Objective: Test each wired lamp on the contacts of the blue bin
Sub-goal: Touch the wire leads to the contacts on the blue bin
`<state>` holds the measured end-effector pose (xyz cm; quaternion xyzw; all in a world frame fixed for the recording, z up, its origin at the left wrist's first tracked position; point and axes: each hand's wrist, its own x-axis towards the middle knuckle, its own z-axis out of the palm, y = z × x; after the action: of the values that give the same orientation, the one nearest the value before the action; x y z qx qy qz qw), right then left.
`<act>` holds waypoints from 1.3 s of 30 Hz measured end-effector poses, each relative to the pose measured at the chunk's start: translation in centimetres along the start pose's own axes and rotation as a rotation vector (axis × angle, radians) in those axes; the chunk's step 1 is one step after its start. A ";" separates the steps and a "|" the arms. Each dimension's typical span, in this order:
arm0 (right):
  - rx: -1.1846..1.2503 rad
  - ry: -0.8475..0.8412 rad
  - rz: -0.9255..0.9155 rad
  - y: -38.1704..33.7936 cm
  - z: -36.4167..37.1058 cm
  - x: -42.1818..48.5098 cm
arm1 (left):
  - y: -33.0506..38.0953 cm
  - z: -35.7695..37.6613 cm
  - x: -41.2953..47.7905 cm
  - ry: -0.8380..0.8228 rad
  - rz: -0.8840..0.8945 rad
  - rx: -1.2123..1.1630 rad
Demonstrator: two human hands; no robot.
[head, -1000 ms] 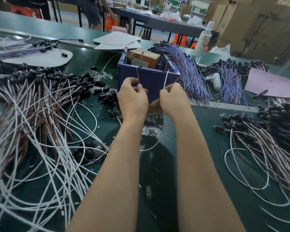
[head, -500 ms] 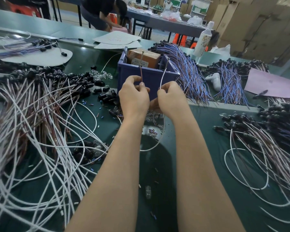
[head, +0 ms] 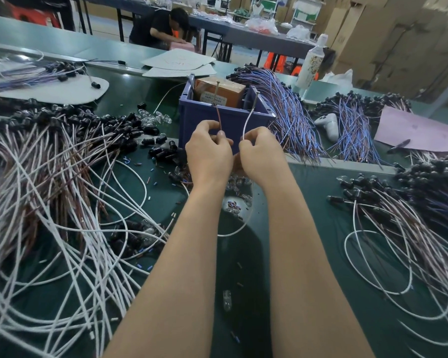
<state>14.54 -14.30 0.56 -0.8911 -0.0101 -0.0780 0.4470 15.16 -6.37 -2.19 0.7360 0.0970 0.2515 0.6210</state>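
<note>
A blue bin [head: 204,120] stands in the middle of the green table, with two metal pins rising from it and a brown box [head: 219,93] inside. My left hand [head: 208,153] pinches a brown wire [head: 218,117] whose tip reaches up to the left pin [head: 218,89]. My right hand [head: 260,153] pinches a white wire [head: 247,122] that curves up to the right pin [head: 256,98]. Both hands are close together just in front of the bin. The lamp on these wires is hidden behind my hands.
A big heap of wired black lamps [head: 49,156] covers the left side; another heap [head: 411,202] lies on the right. Blue-wired bundles [head: 290,112] lie behind the bin. Loose glass bulbs [head: 155,117], a white bottle [head: 312,63], pink paper [head: 419,130], and a seated person [head: 161,27] are farther back.
Both hands have lifted the wire ends up to the pins on the bin; the brown and white wires now stand higher and farther apart. A person behind has bent to the table.
</note>
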 end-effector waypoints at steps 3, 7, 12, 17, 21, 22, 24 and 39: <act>-0.020 0.008 -0.009 -0.1 0.1 0.0 | 0.1 0.0 0.0 -0.001 -0.010 -0.019; 0.008 -0.008 0.012 -0.2 0.3 0.0 | 0.2 -0.1 -0.1 0.007 -0.018 -0.012; 0.014 -0.017 0.023 -0.3 0.3 -0.1 | 0.2 -0.1 -0.2 0.019 -0.032 -0.032; 0.014 -0.031 0.033 -0.3 0.3 -0.1 | 0.0 -0.1 -0.3 0.044 -0.039 -0.045; 0.009 -0.029 0.033 -0.4 0.2 -0.3 | -0.1 0.0 -0.5 0.065 -0.060 -0.087; 0.004 -0.026 0.029 -0.4 0.2 -0.3 | 0.0 0.1 -0.5 0.069 -0.058 -0.096; -0.002 -0.021 0.022 -0.4 0.1 -0.3 | 0.0 0.2 -0.3 0.075 -0.040 -0.075; -0.050 -0.033 -0.025 0.0 0.0 0.0 | 0.3 0.5 0.2 0.049 0.006 0.037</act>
<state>14.48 -14.30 0.60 -0.9030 -0.0265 -0.0691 0.4232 15.54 -6.72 -1.93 0.7413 0.1147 0.2693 0.6040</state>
